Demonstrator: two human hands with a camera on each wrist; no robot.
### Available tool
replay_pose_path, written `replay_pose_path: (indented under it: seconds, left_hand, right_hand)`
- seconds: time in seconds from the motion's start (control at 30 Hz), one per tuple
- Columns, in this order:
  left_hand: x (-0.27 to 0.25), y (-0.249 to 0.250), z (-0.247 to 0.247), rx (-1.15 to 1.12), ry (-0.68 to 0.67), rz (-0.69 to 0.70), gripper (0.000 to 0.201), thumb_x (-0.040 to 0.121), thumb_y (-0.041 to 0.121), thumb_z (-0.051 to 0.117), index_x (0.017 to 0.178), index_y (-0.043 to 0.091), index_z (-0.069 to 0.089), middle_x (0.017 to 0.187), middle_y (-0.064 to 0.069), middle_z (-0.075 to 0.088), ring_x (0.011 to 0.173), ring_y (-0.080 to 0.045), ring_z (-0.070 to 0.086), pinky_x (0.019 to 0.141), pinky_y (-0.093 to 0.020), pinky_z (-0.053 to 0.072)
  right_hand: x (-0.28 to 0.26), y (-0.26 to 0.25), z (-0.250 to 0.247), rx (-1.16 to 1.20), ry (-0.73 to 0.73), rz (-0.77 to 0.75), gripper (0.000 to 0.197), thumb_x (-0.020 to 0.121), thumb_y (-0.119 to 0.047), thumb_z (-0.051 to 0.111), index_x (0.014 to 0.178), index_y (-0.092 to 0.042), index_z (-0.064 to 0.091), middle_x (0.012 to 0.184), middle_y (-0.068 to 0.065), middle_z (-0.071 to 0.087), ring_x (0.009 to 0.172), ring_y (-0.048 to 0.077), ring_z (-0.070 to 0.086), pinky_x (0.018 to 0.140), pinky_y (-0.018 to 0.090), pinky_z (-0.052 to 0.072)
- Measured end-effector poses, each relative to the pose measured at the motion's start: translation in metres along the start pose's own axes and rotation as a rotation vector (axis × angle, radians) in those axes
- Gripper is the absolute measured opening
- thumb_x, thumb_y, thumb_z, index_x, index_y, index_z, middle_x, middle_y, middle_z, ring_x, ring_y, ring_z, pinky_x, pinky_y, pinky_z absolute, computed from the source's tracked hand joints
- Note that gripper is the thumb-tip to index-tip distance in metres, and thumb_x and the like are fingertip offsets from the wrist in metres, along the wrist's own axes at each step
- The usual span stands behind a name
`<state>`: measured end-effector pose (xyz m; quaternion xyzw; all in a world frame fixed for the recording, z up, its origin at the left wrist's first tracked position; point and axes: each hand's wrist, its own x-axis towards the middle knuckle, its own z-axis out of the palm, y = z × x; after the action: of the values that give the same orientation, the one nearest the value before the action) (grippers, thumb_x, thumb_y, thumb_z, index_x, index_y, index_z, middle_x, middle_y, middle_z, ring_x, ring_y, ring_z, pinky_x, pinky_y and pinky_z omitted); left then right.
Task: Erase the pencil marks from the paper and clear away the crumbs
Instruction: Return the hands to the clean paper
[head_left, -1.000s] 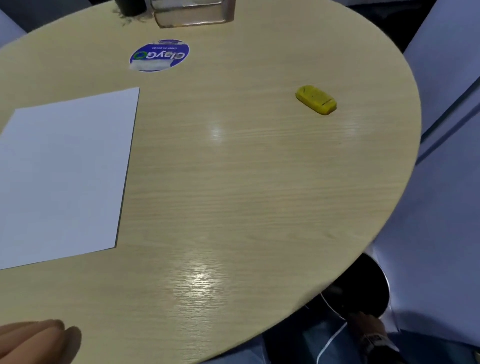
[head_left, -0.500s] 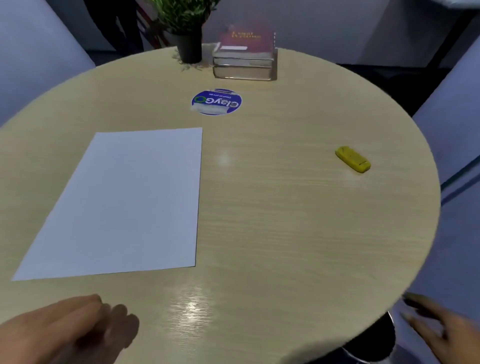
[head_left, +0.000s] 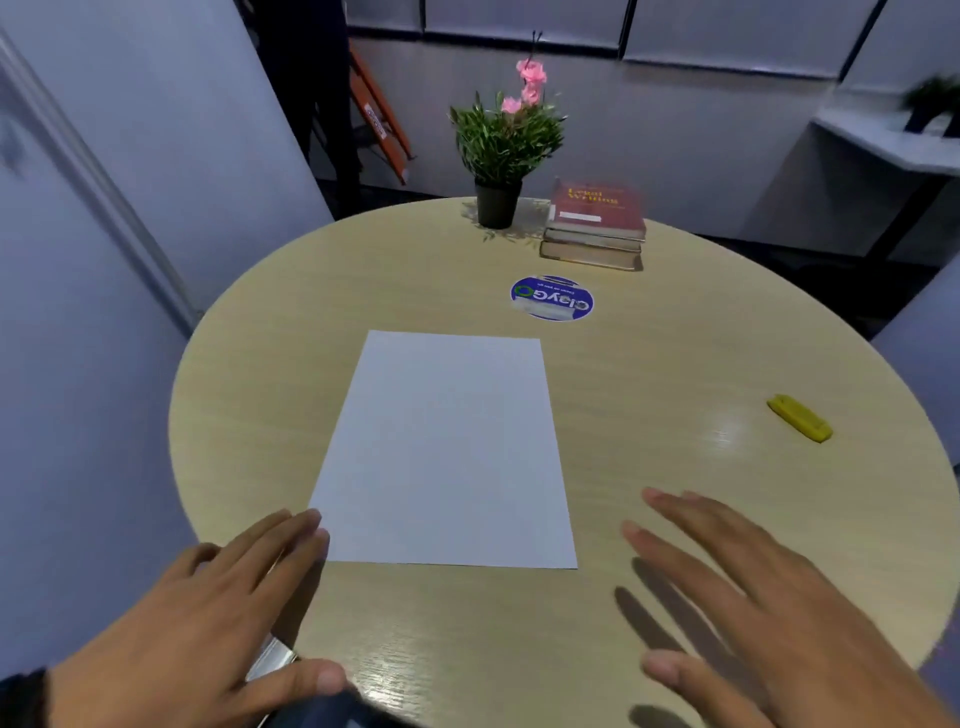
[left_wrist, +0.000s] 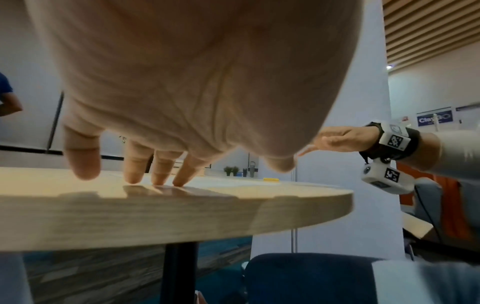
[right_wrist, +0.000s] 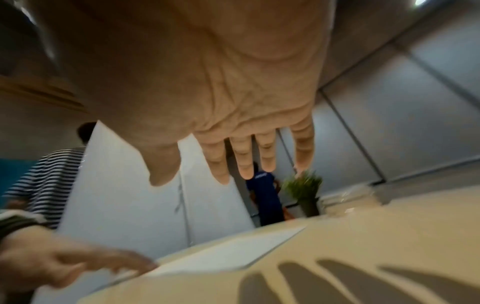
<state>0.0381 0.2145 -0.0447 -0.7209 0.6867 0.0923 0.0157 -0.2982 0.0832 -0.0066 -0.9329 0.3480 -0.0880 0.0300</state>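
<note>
near the middle of the round table (head_left: 675, 519) lies the paper (head_left: 447, 447), its short edge toward the near rim; any pencil marks on it are too faint to make out from the head view. the left hand (head_left: 208, 613) lies flat with straight fingers, its tips at the paper's near left corner, holding nothing. the right hand (head_left: 769, 587) hovers above the near right part of the table, fingers spread and empty, its shadow on the wood below. the yellow eraser (head_left: 800, 425) sits well apart by the right edge. this looks like the opening step: steady the sheet, then send the right hand out to pick up the eraser.
</note>
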Motion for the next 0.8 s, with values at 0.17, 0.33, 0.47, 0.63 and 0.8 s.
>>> replay_pose_path:
  seconds: [0.17, 0.33, 0.47, 0.63, 0.8]
  left_hand:
    - [0.009, 0.002, -0.005, 0.164, 0.085, 0.025, 0.094, 0.08, 0.085, 0.03, 0.121, 0.009, 0.067, 0.13, -0.005, 0.061, 0.119, -0.018, 0.058, 0.071, -0.037, 0.057]
    - [0.01, -0.003, -0.003, 0.241, 0.22, 0.122, 0.092, 0.079, 0.086, 0.029, 0.116, 0.013, 0.07, 0.124, -0.003, 0.065, 0.111, -0.021, 0.064, 0.069, -0.039, 0.059]
    - [0.01, 0.006, 0.001, 0.226, 0.209, 0.149, 0.091, 0.079, 0.087, 0.028, 0.116, 0.015, 0.069, 0.128, -0.002, 0.063, 0.114, -0.022, 0.062, 0.074, -0.039, 0.058]
    - [0.02, 0.031, 0.003, 0.211, 0.203, 0.196, 0.093, 0.079, 0.088, 0.026, 0.113, 0.013, 0.069, 0.128, -0.005, 0.063, 0.116, -0.026, 0.061, 0.077, -0.044, 0.057]
    - [0.031, 0.055, 0.003, 0.183, 0.121, 0.227, 0.094, 0.078, 0.088, 0.024, 0.113, 0.014, 0.07, 0.127, -0.004, 0.063, 0.114, -0.025, 0.062, 0.077, -0.042, 0.057]
  right_hand:
    - [0.035, -0.033, 0.012, -0.055, -0.336, 0.098, 0.083, 0.085, -0.081, 0.021, 0.134, -0.023, 0.055, 0.138, -0.004, 0.055, 0.126, 0.018, 0.053, 0.08, 0.042, 0.056]
    - [0.026, -0.042, 0.018, -0.138, -0.443, 0.186, 0.081, 0.083, -0.083, 0.021, 0.116, -0.028, 0.07, 0.124, -0.012, 0.064, 0.109, 0.011, 0.065, 0.079, 0.039, 0.058]
    - [0.014, -0.038, 0.004, -0.118, -0.626, 0.229, 0.091, 0.074, -0.091, 0.005, 0.141, -0.04, 0.04, 0.151, -0.023, 0.022, 0.139, 0.007, 0.033, 0.1, 0.044, 0.045]
    - [-0.002, -0.01, 0.003, -0.096, -0.581, 0.191, 0.117, 0.034, -0.096, -0.026, 0.143, -0.054, -0.009, 0.142, -0.04, -0.026, 0.137, -0.008, -0.02, 0.117, 0.033, -0.002]
    - [-0.018, 0.013, -0.004, -0.042, -0.613, 0.261, 0.106, 0.032, -0.096, -0.027, 0.131, -0.067, -0.005, 0.136, -0.049, -0.021, 0.136, -0.011, -0.018, 0.116, 0.031, 0.0]
